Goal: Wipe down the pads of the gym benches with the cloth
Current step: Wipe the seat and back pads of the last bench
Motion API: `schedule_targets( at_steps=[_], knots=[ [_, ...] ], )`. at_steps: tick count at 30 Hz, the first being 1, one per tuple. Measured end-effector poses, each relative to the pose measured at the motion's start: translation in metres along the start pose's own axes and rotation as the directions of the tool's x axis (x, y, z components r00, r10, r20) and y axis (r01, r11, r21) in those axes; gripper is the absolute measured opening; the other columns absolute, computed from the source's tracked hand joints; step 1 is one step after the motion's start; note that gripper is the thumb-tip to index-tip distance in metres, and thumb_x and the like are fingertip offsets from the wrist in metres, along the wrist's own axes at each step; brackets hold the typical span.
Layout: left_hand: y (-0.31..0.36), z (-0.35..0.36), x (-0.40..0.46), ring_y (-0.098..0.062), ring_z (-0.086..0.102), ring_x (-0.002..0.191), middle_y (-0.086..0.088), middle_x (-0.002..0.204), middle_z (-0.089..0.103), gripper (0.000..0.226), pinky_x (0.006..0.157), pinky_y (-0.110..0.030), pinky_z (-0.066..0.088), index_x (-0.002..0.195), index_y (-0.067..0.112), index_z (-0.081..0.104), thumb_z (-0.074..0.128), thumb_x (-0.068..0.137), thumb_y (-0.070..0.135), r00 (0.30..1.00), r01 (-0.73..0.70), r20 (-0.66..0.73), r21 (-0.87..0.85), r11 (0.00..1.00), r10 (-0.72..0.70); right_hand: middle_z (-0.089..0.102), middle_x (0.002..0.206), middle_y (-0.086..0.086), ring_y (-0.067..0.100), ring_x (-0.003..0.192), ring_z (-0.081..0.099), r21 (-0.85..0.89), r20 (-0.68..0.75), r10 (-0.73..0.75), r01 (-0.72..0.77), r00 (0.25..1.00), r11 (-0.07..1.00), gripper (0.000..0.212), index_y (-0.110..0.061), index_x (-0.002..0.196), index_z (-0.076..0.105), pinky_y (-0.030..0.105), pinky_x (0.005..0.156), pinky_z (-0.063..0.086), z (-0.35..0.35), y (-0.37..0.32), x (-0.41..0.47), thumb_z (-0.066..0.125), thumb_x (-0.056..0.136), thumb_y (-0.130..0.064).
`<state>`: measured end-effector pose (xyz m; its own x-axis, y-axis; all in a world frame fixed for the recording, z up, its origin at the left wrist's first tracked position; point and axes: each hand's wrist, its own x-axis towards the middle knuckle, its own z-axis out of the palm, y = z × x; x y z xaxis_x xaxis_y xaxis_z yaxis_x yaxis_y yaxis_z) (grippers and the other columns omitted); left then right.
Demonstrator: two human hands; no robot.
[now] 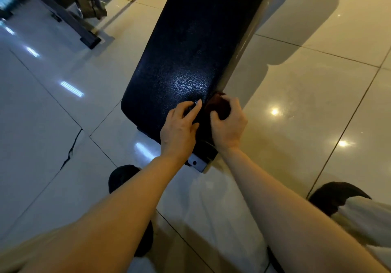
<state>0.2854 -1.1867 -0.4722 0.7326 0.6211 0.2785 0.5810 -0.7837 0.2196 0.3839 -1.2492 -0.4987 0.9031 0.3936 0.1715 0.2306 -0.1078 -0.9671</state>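
Note:
A long black textured bench pad (pixel 190 46) runs from the top of the view down to its rounded near end. A dark brown cloth (pixel 220 106) sits bunched at the pad's right edge near that end. My right hand (pixel 229 126) grips the cloth with curled fingers. My left hand (pixel 179 128) rests on the pad just left of the cloth, its fingers bent and their tips on the surface. Most of the cloth is hidden inside my right hand.
A metal bracket (pixel 196 163) with a bolt sticks out under the pad's near end. Glossy tiled floor (pixel 306 103) surrounds the bench, with a crack at the left. Another machine's dark frame (pixel 69 20) stands at the upper left. My dark shoes (pixel 121 177) are close to the bench.

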Motion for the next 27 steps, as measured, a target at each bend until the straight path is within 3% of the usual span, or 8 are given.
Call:
schedule_targets(
  at_steps=[3,6,11,14,17,20,23,27],
  knots=[
    [0.0,0.0,0.0,-0.027,0.055,0.104,-0.004,0.127,0.056,0.057,0.061,-0.027,0.041,0.135,0.023,0.056,0.071,0.082,0.007,1.0,0.003,0.014,0.014,1.0,-0.003,0.064,0.099,-0.001,0.012,0.091,0.058,-0.002,-0.054,0.022,-0.022,0.998,1.0,0.037,-0.01,0.109,0.064,0.028,0.086,0.049,-0.005,-0.005,0.043,0.061,0.073,-0.001],
    [0.001,0.001,-0.001,-0.027,0.054,0.105,-0.004,0.128,0.056,0.057,0.06,-0.026,0.039,0.136,0.024,0.055,0.071,0.083,0.008,1.0,0.022,0.02,0.022,1.0,-0.023,0.066,0.108,0.001,0.016,0.101,0.061,-0.008,-0.053,0.03,-0.03,0.998,1.0,0.039,-0.016,0.112,0.063,0.035,0.092,0.05,-0.002,-0.007,0.058,0.058,0.075,-0.004],
    [0.001,-0.001,0.001,-0.029,0.054,0.102,-0.005,0.127,0.056,0.057,0.06,-0.027,0.04,0.135,0.023,0.056,0.07,0.082,0.007,1.0,0.013,0.024,0.011,1.0,-0.013,0.064,0.101,0.003,0.015,0.094,0.059,-0.039,0.021,0.02,-0.019,1.0,0.999,0.036,-0.011,0.104,0.064,0.011,0.081,0.04,0.007,-0.004,-0.006,0.06,0.07,0.001],
    [0.001,0.0,0.001,-0.029,0.054,0.1,-0.004,0.126,0.057,0.058,0.06,-0.027,0.04,0.134,0.023,0.057,0.072,0.081,0.007,1.0,0.01,0.016,0.012,1.0,-0.01,0.065,0.1,0.001,0.018,0.095,0.06,0.008,-0.043,0.072,-0.071,0.996,0.997,0.039,-0.01,0.106,0.064,0.021,0.085,0.044,0.001,-0.01,0.028,0.057,0.07,0.003],
    [0.001,0.001,0.0,-0.029,0.054,0.1,-0.005,0.125,0.056,0.058,0.059,-0.027,0.041,0.134,0.023,0.056,0.072,0.081,0.006,1.0,0.003,0.019,0.015,1.0,-0.003,0.06,0.103,-0.005,0.008,0.096,0.052,-0.002,-0.082,0.072,-0.073,0.994,0.997,0.042,-0.01,0.112,0.061,0.018,0.087,0.043,-0.003,-0.019,0.069,0.056,0.073,0.004],
    [0.002,0.0,0.0,-0.029,0.055,0.1,-0.005,0.125,0.057,0.058,0.058,-0.027,0.042,0.133,0.022,0.057,0.073,0.08,0.005,1.0,0.012,0.014,0.008,1.0,-0.012,0.064,0.106,0.002,0.012,0.098,0.056,-0.017,-0.061,0.029,-0.03,0.998,0.999,0.042,-0.01,0.109,0.063,0.024,0.088,0.046,0.002,-0.017,0.048,0.054,0.071,0.005],
    [0.002,0.0,0.001,-0.03,0.055,0.098,-0.006,0.124,0.058,0.059,0.057,-0.027,0.043,0.133,0.022,0.058,0.073,0.079,0.005,1.0,0.014,0.011,0.006,1.0,-0.014,0.065,0.105,0.009,0.019,0.097,0.059,-0.017,-0.002,0.005,-0.005,1.0,1.0,0.041,-0.004,0.106,0.064,0.015,0.087,0.042,0.005,-0.004,0.009,0.054,0.068,0.009],
    [0.001,0.001,0.001,-0.03,0.055,0.1,-0.005,0.124,0.057,0.059,0.057,-0.029,0.047,0.133,0.022,0.057,0.073,0.079,0.005,1.0,-0.003,0.0,0.008,1.0,0.003,0.066,0.108,0.008,0.02,0.103,0.059,-0.015,-0.018,0.045,-0.046,0.999,0.999,0.043,-0.007,0.111,0.065,0.027,0.094,0.046,0.001,0.002,0.039,0.057,0.071,0.007]
  ],
)
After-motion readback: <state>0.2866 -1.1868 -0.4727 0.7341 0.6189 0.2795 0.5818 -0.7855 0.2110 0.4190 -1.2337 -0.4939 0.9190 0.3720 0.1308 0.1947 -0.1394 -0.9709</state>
